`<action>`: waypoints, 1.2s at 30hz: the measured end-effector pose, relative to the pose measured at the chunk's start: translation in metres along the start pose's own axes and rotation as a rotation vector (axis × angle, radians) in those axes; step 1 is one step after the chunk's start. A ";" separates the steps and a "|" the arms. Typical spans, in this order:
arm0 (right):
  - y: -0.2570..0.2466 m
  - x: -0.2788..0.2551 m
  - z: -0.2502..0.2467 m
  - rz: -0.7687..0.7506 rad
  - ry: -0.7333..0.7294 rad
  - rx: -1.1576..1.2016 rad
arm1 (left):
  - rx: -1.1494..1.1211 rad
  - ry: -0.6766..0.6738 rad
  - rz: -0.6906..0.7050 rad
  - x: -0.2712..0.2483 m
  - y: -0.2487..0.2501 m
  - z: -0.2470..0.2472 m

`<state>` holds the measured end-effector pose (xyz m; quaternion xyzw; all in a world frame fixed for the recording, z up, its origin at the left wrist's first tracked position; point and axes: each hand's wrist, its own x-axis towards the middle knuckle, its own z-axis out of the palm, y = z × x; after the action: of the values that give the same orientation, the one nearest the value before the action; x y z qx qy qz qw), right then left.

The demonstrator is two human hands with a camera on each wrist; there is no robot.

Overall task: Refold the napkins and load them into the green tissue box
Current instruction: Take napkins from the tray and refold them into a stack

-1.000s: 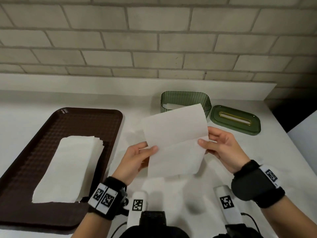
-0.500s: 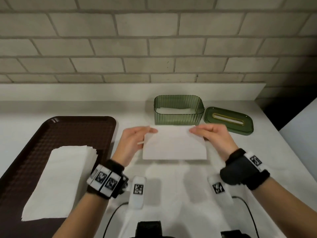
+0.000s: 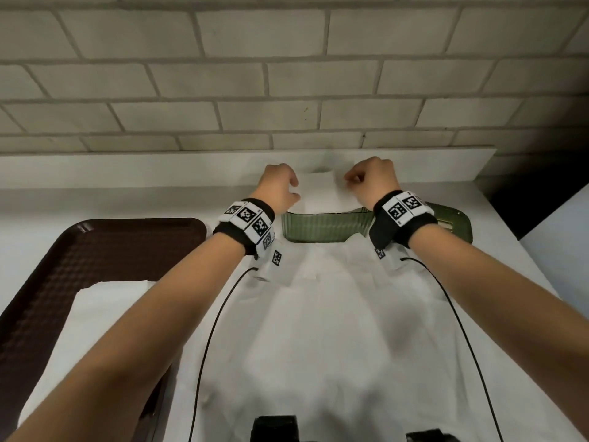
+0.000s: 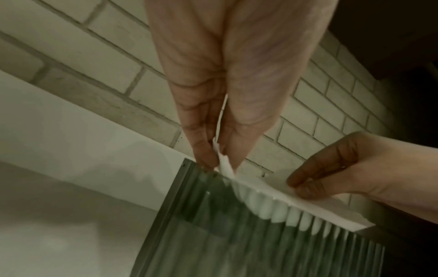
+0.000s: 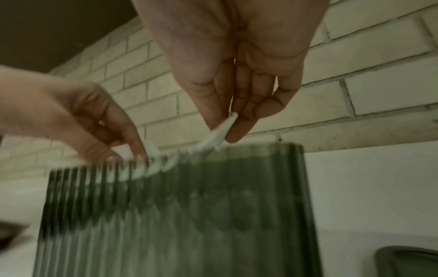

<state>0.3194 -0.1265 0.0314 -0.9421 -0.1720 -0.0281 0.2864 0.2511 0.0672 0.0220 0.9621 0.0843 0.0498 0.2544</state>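
Near the upper centre of the head view, the left hand (image 3: pixel 278 186) and right hand (image 3: pixel 371 181) each pinch an end of a folded white paper napkin (image 3: pixel 322 194), holding it at the open rim of the ribbed green plastic tissue box (image 3: pixel 325 226). The box's green slotted lid (image 3: pixel 454 220) lies right of it on the white desk (image 3: pixel 318 330). At lower left, a stack of white napkins (image 3: pixel 95 301) rests on a dark brown tray (image 3: pixel 105 250).

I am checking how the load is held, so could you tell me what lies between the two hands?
The folded napkin spans from left hand to right hand, above the green box; head view.
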 end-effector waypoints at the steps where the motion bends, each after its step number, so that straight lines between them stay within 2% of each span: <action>1: 0.002 0.000 0.004 -0.004 -0.028 -0.044 | 0.025 -0.039 0.009 0.002 0.000 0.002; 5: 0.006 -0.006 0.010 -0.042 -0.124 -0.148 | 0.070 -0.097 0.059 0.003 0.004 0.004; 9: 0.007 -0.015 0.009 -0.098 -0.132 -0.319 | 0.098 -0.058 0.100 -0.011 0.006 0.001; 12: 0.003 -0.029 0.004 -0.156 -0.022 -0.349 | 0.012 0.094 0.182 -0.036 0.000 -0.006; 14: -0.001 -0.046 -0.001 -0.227 0.054 -0.255 | -0.068 0.241 0.250 -0.059 -0.005 -0.008; 15: -0.003 -0.057 -0.003 -0.265 0.074 -0.187 | -0.086 0.270 0.270 -0.071 -0.009 -0.007; 16: -0.003 -0.069 -0.005 -0.292 0.070 -0.105 | -0.075 0.253 0.282 -0.083 -0.014 -0.005; 18: -0.001 -0.090 -0.009 -0.283 -0.034 0.006 | 0.005 0.063 0.246 -0.102 -0.028 0.002; 21: 0.014 -0.112 -0.011 -0.140 -0.313 -0.062 | 0.180 -0.310 0.127 -0.116 -0.056 0.016; 23: 0.029 -0.121 -0.008 -0.032 -0.487 -0.169 | 0.273 -0.456 0.061 -0.120 -0.070 0.024; 25: 0.043 -0.128 -0.003 0.036 -0.569 -0.240 | 0.304 -0.480 0.035 -0.120 -0.075 0.027; 27: 0.051 -0.132 0.001 0.094 -0.602 -0.180 | 0.299 -0.454 0.044 -0.118 -0.075 0.028; 33: 0.055 -0.143 0.002 0.118 -0.559 0.042 | 0.367 -0.327 0.141 -0.119 -0.065 0.028; 36: 0.053 -0.145 -0.006 0.104 -0.516 0.132 | 0.335 -0.392 0.155 -0.121 -0.061 0.027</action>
<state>0.2011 -0.2152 -0.0139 -0.9049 -0.1921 0.2391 0.2951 0.1281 0.0842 -0.0379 0.9857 -0.0335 -0.1327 0.0987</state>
